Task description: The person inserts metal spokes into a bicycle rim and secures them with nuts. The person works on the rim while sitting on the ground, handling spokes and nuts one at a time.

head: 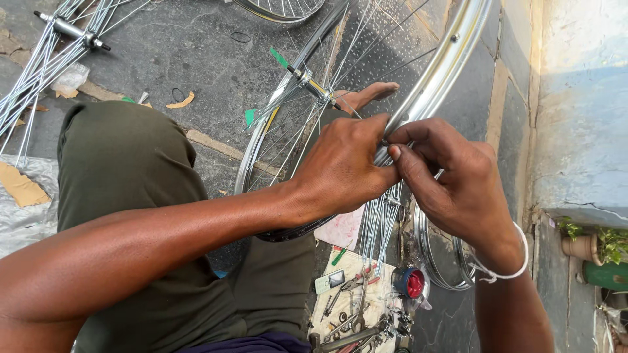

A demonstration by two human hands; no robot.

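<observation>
Left hand [343, 163] and right hand [451, 180] both pinched on the shiny wheel rim [435, 82] at mid-frame, fingers closed tight. Rim slanted over the knee, spokes [294, 124] converging on hub [314, 86]. Scattered tools [353, 314] below.

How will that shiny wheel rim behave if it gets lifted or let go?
The rim is a thin metal hoop, so probably light yet stiff. Its polished surface may slip in the left hand and right hand. Round, it would likely roll.
</observation>
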